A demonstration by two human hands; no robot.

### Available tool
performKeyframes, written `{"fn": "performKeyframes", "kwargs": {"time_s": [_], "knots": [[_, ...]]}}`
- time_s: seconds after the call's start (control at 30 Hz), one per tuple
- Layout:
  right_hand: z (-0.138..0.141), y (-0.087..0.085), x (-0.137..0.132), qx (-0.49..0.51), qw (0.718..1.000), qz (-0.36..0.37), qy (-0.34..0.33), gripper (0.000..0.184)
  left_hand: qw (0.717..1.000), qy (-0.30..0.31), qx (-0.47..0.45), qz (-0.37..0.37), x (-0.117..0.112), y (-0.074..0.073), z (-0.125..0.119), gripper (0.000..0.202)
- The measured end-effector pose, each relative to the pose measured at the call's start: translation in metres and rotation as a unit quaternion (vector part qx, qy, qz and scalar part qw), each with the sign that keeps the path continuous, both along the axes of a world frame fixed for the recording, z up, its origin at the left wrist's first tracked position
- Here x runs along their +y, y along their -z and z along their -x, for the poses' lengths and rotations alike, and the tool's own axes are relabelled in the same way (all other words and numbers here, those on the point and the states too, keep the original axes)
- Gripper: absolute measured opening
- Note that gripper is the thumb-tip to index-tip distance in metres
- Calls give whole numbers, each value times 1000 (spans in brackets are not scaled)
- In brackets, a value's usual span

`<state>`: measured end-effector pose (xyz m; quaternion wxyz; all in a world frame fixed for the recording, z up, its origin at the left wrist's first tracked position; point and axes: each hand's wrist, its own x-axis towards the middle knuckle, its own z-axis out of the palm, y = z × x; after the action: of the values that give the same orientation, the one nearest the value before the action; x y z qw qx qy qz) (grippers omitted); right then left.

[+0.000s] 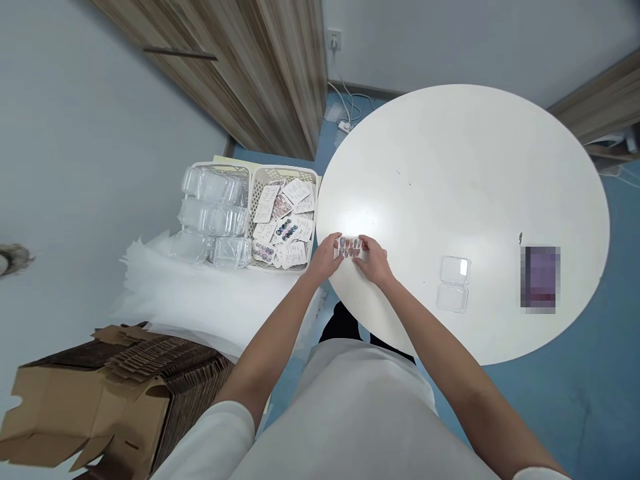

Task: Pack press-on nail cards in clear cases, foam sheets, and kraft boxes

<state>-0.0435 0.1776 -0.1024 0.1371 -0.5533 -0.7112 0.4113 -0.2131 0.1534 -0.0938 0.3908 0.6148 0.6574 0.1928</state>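
Head view: the left hand (326, 257) and right hand (375, 261) hold one nail card (350, 247) between them, at the near-left edge of the round white worktop (465, 167). Each grip is closed on one end of the card, fingertips pinching its short edges.

The card is judged light, thin and somewhat bendable. The small glossy nails on it look liable to come loose under pressure, so it is best held by the edges, not the face.

A clear case (454, 283) lies open on the worktop, right of the hands and well apart from them. Both halves appear empty.

Two white baskets sit side by side left of the worktop. The card basket (287, 169), nearer the worktop, holds many more cards, loosely heaped. The case basket (220, 165) holds piled clear cases. Flattened cartons (115, 393) stand at lower left.
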Motion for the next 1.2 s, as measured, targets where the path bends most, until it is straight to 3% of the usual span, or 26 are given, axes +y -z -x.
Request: {"fn": "performKeyframes", "kwargs": {"time_s": [0.17,0.3,0.53,0.7,0.97,1.07,1.2], "knots": [[-16,-11,-4,47,999,2,-17,60,998,41,-49,12,-2,-12,0,65],[-36,-27,-13,44,999,-7,-24,63,996,66,-66,-3,-5,-25,-13,62],[-84,-51,-35,23,1000,-10,8,67,991,113,-77,-17,-16,-45,-54,63],[-140,-58,-64,35,999,-6,15,63,984,158,-80,-25,-37,-54,-101,62],[-246,-44,-101,7,1000,-3,-1,59,983,180,-38,-15,-71,-51,-201,60],[-269,-35,-97,-12,999,-32,-27,58,985,167,12,-26,-75,-45,-225,60],[-283,-26,-84,-34,995,-66,-67,58,987,138,78,-28,-73,-40,-240,60]]}}
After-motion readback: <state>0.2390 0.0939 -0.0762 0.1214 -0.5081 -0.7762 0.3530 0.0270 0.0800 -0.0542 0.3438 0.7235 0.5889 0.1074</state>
